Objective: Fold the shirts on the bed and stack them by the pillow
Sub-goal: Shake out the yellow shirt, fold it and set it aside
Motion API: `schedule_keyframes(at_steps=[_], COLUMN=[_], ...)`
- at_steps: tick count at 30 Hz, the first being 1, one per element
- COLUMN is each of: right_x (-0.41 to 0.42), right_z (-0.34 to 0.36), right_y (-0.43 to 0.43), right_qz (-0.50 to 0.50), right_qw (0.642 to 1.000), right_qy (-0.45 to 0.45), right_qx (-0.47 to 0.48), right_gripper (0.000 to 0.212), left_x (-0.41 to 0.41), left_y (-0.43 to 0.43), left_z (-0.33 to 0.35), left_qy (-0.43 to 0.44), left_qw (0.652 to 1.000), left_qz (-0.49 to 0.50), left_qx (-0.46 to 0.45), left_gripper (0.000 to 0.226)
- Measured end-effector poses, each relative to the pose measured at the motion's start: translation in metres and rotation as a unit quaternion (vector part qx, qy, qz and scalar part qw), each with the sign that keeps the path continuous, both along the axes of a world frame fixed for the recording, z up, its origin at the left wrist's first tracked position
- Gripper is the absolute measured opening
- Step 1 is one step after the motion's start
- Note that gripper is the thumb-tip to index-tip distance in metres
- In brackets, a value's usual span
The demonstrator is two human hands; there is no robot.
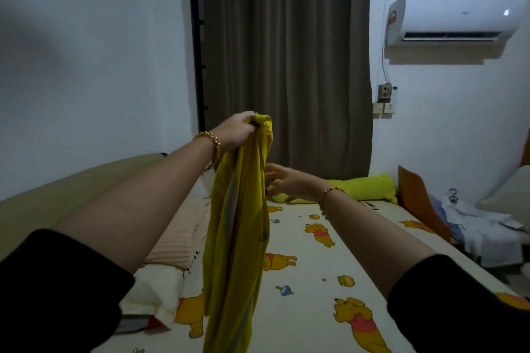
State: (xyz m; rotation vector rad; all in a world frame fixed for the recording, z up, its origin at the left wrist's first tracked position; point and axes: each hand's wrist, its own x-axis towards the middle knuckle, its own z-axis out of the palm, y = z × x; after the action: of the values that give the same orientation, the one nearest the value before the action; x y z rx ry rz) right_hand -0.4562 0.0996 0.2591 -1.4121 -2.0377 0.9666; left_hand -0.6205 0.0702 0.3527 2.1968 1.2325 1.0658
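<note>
Above the cartoon-print bed [329, 266], left hand [236, 132] grips a hanging yellow shirt [238, 238] to straighten it; right hand [282, 180], fingers spread, reaches, seemingly for its edge.

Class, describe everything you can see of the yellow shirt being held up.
The yellow shirt is thin-looking mustard fabric with a grey stripe down its length. It hangs bunched in long vertical folds above the bed. The left hand grips its top; the right hand reaches open-fingered toward its edge, contact unclear. Its lower end leaves the frame.
</note>
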Motion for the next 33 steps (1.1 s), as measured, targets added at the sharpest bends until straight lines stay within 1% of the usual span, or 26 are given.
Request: schedule_keyframes(at_steps=[1, 3, 4, 7, 9, 10, 12, 13, 14, 15, 16, 17, 18, 19, 20, 21, 23, 24, 25, 26, 28, 30, 33], right_x=[0.001, 0.003, 0.004, 0.011, 0.017, 0.021, 0.034, 0.041, 0.049, 0.057, 0.065, 0.072, 0.079, 0.084, 0.087, 0.089, 0.093, 0.096, 0.1, 0.103, 0.108, 0.109, 0.105], right_z=[-0.006, -0.017, -0.021, -0.023, -0.014, -0.009, 0.008, 0.018, 0.027, 0.037, 0.046, 0.054, 0.062, 0.068, 0.073, 0.076, 0.078, 0.077, 0.075, 0.074, 0.071, 0.067, 0.067], right_y=[0.002, 0.004, 0.006, 0.01, 0.011, 0.013, 0.015, 0.014, 0.016, 0.013, 0.013, 0.01, 0.008, 0.005, 0.004, 0.005, 0.007, 0.009, 0.01, 0.01, 0.009, 0.009, 0.005], right_qz=[-0.005, -0.017, -0.021, -0.025, -0.059, -0.088, -0.139, -0.146, -0.145, -0.14, -0.142, -0.155, -0.179, -0.21, -0.233, -0.25, -0.291, -0.315, -0.333, -0.342, -0.35, -0.349, -0.321], right_qw=[1.0, 0.998, 0.998, 0.998, 0.994, 0.988, 0.969, 0.963, 0.958, 0.959, 0.96, 0.965, 0.966, 0.959, 0.945, 0.929, 0.889, 0.87, 0.861, 0.863, 0.882, 0.898, 0.927], right_qy=[-0.019, -0.052, -0.051, 0.017, 0.086, 0.129, 0.203, 0.225, 0.241, 0.241, 0.232, 0.193, 0.138, 0.076, 0.028, -0.008, -0.081, -0.108, -0.121, -0.115, -0.082, -0.073, -0.059], right_qx=[-0.008, -0.012, -0.022, -0.057, -0.041, -0.021, 0.024, 0.039, 0.05, 0.055, 0.067, 0.09, 0.128, 0.177, 0.228, 0.275, 0.343, 0.364, 0.366, 0.353, 0.304, 0.258, 0.186], right_gripper=[0.059, 0.043, 0.036, 0.026, 0.021, 0.021, 0.026, 0.027, 0.021, 0.008, 0.014, 0.03, 0.039, 0.042, 0.041, 0.033, 0.015, 0.016, 0.02, 0.023, 0.027, 0.033, 0.038], left_x=[0.0, -0.003, -0.004, -0.009, -0.015, -0.019, -0.029, -0.035, -0.039, -0.044, -0.047, -0.049, -0.05, -0.05, -0.049, -0.047, -0.044, -0.043, -0.043, -0.042, -0.042, -0.039, -0.035], left_y=[0.002, 0.006, 0.009, 0.019, 0.027, 0.031, 0.04, 0.042, 0.044, 0.047, 0.051, 0.053, 0.054, 0.054, 0.054, 0.054, 0.056, 0.057, 0.059, 0.06, 0.062, 0.065, 0.068], left_z=[0.003, 0.008, 0.01, 0.014, 0.014, 0.014, 0.014, 0.013, 0.012, 0.01, 0.007, 0.005, 0.004, 0.002, 0.001, 0.001, -0.001, -0.002, -0.003, -0.003, -0.005, -0.008, -0.016], left_qy=[-0.014, -0.044, -0.059, -0.098, -0.103, -0.093, -0.047, -0.019, 0.005, 0.026, 0.049, 0.072, 0.091, 0.101, 0.1, 0.095, 0.076, 0.067, 0.062, 0.062, 0.063, 0.055, 0.071], left_qw=[1.0, 0.999, 0.998, 0.995, 0.994, 0.995, 0.997, 0.997, 0.996, 0.996, 0.994, 0.991, 0.985, 0.978, 0.973, 0.971, 0.976, 0.98, 0.985, 0.988, 0.993, 0.995, 0.991], left_qz=[0.0, 0.005, 0.007, 0.008, 0.014, 0.024, 0.05, 0.061, 0.07, 0.079, 0.092, 0.113, 0.139, 0.165, 0.184, 0.191, 0.176, 0.159, 0.14, 0.124, 0.098, 0.084, 0.107], left_qx=[0.001, -0.001, -0.004, -0.021, -0.028, -0.031, -0.04, -0.046, -0.048, -0.041, -0.02, 0.011, 0.048, 0.08, 0.099, 0.107, 0.106, 0.095, 0.081, 0.065, 0.023, -0.006, 0.032], left_gripper=[0.021, 0.026, 0.029, 0.029, 0.025, 0.03, 0.053, 0.06, 0.063, 0.064, 0.061, 0.055, 0.047, 0.041, 0.039, 0.04, 0.048, 0.053, 0.057, 0.06, 0.061, 0.052, 0.027])
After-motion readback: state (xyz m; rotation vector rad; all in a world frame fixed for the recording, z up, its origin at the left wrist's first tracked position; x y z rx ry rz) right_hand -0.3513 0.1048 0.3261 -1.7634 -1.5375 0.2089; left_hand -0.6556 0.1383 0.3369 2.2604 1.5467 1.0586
